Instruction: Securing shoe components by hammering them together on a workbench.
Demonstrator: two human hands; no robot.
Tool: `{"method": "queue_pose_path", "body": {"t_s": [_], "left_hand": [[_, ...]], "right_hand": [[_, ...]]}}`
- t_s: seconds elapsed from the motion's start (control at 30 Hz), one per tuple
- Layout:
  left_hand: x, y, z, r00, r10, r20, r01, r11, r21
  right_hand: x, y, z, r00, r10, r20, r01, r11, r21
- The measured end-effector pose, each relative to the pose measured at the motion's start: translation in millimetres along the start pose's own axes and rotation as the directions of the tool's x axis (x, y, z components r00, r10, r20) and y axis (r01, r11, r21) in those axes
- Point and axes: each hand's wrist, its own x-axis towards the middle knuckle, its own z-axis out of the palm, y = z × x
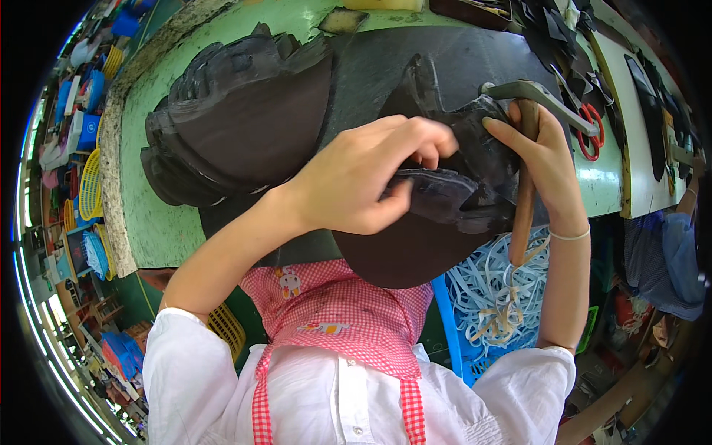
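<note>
A hammer with a wooden handle (524, 194) and a grey metal head (540, 95) is gripped in my right hand (547, 144). Its handle points down toward me, and that hand's thumb reaches over a folded, stitched black leather-like piece (486, 141). My left hand (371, 174) is curled and slightly blurred, with the raised edge of a curved black piece (408, 248) between thumb and fingers. This piece overhangs the near side of the dark work mat (363, 63). Left of my hands lies a stack of similar black pieces (252, 111).
Red-handled scissors (589, 133) lie right of the hammer head, near black scraps (552, 41). A blue basket (449, 326) of pale blue strips (497, 289) stands below the green table's (159, 237) near edge. Another person's arm (691, 193) shows at the far right.
</note>
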Motion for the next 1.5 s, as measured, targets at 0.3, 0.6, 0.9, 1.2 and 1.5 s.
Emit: {"method": "queue_pose_path", "body": {"t_s": [0.3,0.6,0.9,1.2,1.5], "left_hand": [[-5.7,12.6,3.0,0.853,-0.352,0.385,0.515,0.685,-0.516],[-25.2,-26.4,11.8,0.994,-0.059,0.091,0.036,0.971,0.238],[-24.3,-38.3,5.2,0.994,0.101,0.032,-0.106,0.930,0.353],[-24.7,-46.4,9.6,0.899,0.435,0.050,-0.395,0.756,0.522],[-39.3,-25.3,6.4,1.000,0.018,0.004,-0.018,0.923,0.384]], "right_hand": [[39.0,24.3,-72.3,0.856,-0.415,-0.308,0.107,0.725,-0.680],[-87.6,-43.0,22.9,0.933,0.072,0.353,0.005,0.977,-0.211],[-91.9,-22.0,36.4,0.923,0.089,0.374,-0.012,0.979,-0.204],[-75.0,-31.4,45.3,0.967,0.028,0.253,0.073,0.922,-0.380],[-62.6,-22.1,49.5,0.931,-0.203,0.303,0.290,0.915,-0.280]]}}
